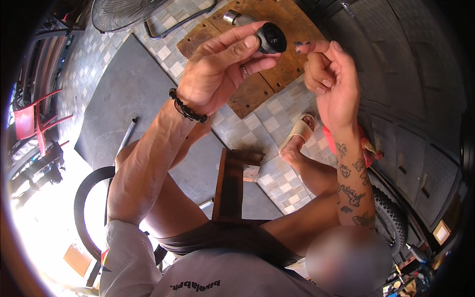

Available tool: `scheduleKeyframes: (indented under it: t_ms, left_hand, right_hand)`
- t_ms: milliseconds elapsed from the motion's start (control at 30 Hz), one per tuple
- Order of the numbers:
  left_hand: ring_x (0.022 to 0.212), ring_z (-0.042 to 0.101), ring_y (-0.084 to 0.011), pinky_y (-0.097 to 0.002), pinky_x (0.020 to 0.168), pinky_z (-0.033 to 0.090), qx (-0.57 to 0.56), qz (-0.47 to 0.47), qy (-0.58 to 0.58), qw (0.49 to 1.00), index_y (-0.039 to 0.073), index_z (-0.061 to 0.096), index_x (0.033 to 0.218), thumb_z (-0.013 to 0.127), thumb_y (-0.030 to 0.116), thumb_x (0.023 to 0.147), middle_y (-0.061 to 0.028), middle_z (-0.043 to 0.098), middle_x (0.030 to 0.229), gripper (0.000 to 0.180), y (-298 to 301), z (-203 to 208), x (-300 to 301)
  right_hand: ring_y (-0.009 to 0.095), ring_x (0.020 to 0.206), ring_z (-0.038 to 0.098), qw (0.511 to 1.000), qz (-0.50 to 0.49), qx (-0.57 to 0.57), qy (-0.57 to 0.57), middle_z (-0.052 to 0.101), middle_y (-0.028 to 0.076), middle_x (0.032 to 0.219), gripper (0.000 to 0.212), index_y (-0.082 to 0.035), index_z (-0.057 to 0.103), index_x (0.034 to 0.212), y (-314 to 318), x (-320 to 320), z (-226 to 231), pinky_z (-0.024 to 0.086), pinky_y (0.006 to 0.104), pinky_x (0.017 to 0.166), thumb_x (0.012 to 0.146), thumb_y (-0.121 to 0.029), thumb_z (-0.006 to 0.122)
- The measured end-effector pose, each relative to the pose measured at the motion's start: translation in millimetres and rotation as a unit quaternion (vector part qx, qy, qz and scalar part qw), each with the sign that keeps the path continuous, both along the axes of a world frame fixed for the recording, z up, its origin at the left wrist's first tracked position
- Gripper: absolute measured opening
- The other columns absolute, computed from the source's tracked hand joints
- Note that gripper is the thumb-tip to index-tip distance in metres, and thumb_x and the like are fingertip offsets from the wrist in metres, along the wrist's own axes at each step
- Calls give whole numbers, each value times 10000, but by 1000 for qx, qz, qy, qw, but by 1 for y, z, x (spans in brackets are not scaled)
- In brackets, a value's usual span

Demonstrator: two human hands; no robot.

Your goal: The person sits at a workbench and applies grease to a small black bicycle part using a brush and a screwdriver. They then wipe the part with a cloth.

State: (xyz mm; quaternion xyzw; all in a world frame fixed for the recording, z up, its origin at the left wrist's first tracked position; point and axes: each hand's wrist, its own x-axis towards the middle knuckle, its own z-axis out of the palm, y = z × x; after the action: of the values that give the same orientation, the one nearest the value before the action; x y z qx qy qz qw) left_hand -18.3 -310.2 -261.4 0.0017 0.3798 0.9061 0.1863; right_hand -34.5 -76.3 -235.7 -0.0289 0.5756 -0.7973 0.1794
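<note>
My left hand (217, 69), with a dark braided bracelet at its wrist, is raised and holds a small black round part (271, 38) between thumb and fingers. The part is short and cylindrical, with a ringed recess in its face; its exact kind cannot be made out. To the right, and apart from it, is my right hand (334, 74). Its index finger points toward the black part, with dark blue smears on the fingertip, while its other fingers curl into the palm. Below both hands is a worn wooden board (252, 96), on which a silver metal cylinder (230, 17) lies.
A dark grey mat (118, 94) covers part of the tiled floor. Between my legs stands a rusty brown metal frame (230, 185). Bicycle tyres (81, 208) show on both sides. A fan (123, 15), a red chair (27, 121) and dark cabinets (405, 89) surround the spot.
</note>
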Motion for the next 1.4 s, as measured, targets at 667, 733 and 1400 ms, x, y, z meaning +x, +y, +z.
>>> scheduleKeyframes:
  t_ms: [667, 733, 1400]
  left_hand:
    - [1182, 683, -162, -287, 1053, 545, -91, 9, 62, 994, -11, 650, 1386, 719, -70, 951, -101, 728, 1265, 444, 6, 5, 1]
    - [1239, 667, -180, -305, 1092, 532, -136, -9, 84, 987, 5, 639, 1409, 687, -88, 962, -121, 682, 1373, 459, 6, 6, 1]
    - [1207, 692, -310, -375, 1029, 602, -31, -44, 2, 999, -92, 524, 1462, 525, 207, 1118, -213, 681, 1318, 455, -1, -5, -3]
  right_hand:
    - [34, 519, 271, 979, 10, 203, -26, 287, -98, 585, 675, 13, 717, 1006, -3, 0, 5, 218, 249, 510, 1111, -556, 369]
    - [43, 522, 271, 972, 0, 233, -11, 299, -98, 589, 658, 7, 719, 985, -4, 1, 5, 217, 258, 515, 1115, -543, 381]
    - [155, 614, 539, 851, 8, 316, 420, 595, 31, 816, 295, -113, 744, 1227, 14, -3, -1, 441, 304, 552, 954, -28, 671]
